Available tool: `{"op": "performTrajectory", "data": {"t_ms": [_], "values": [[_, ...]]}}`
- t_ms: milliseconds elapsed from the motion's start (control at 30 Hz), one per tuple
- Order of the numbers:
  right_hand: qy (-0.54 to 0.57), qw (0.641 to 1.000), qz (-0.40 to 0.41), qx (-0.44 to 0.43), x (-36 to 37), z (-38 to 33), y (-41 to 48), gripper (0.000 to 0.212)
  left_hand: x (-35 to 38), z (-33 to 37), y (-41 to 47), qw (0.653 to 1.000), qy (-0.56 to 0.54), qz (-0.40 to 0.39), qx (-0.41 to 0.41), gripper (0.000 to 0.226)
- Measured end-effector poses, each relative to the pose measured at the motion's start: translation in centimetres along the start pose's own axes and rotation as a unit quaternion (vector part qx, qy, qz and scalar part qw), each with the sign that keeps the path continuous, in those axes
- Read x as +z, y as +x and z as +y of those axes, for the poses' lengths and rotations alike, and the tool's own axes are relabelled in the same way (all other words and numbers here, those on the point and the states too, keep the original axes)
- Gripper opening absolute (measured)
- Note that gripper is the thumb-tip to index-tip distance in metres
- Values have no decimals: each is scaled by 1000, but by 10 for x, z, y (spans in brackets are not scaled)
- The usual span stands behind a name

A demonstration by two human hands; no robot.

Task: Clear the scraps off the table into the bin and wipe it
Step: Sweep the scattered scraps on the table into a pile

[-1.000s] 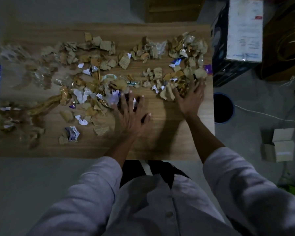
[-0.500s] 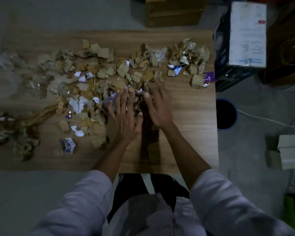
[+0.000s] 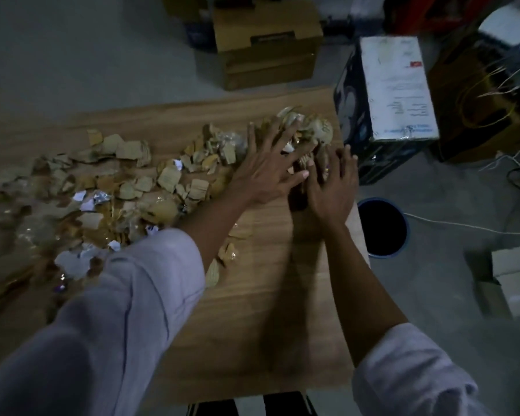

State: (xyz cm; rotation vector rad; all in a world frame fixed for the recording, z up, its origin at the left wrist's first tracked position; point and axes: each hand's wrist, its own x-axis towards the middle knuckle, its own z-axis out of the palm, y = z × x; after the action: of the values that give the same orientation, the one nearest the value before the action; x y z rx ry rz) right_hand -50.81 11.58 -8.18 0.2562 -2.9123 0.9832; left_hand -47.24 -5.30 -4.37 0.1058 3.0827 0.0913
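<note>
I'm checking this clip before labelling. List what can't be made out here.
Head view only:
- Scraps under the left hand and right hand: hidden by fingers, so grip unclear.
- Bin contents: inside is black.
- Table left end: cut off, blurred and dark.
- Box label: too small to read.

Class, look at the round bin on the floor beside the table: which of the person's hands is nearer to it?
Right. The right hand rests at the table edge just beside the bin; the left hand lies farther in, on the scraps.
</note>
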Motion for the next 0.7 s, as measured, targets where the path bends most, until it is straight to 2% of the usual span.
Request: {"op": "performTrajectory", "data": {"t_ms": [167, 367, 533, 600, 667, 700], "values": [[-76, 996, -30, -22, 10, -5, -10, 55, 11, -20, 12, 998, 7, -35, 51, 64], [-61, 989, -91, -100, 17, -32, -62, 59, 4, -32, -65, 997, 6, -79, 13, 67], [-106, 976, -132, -138, 25, -60, -115, 60, -2, -41, -138, 995, -4, -98, -23, 68], [-122, 968, -158, -153, 23, -70, -135, 61, -6, -42, -163, 995, -23, -87, -36, 68], [-112, 955, -203, -187, 19, -78, -151, 61, -10, -42, -183, 997, -41, -35, -47, 65], [-72, 951, -222, -204, 15, -80, -156, 58, -13, -41, -189, 997, -57, 4, -61, 63]]}}
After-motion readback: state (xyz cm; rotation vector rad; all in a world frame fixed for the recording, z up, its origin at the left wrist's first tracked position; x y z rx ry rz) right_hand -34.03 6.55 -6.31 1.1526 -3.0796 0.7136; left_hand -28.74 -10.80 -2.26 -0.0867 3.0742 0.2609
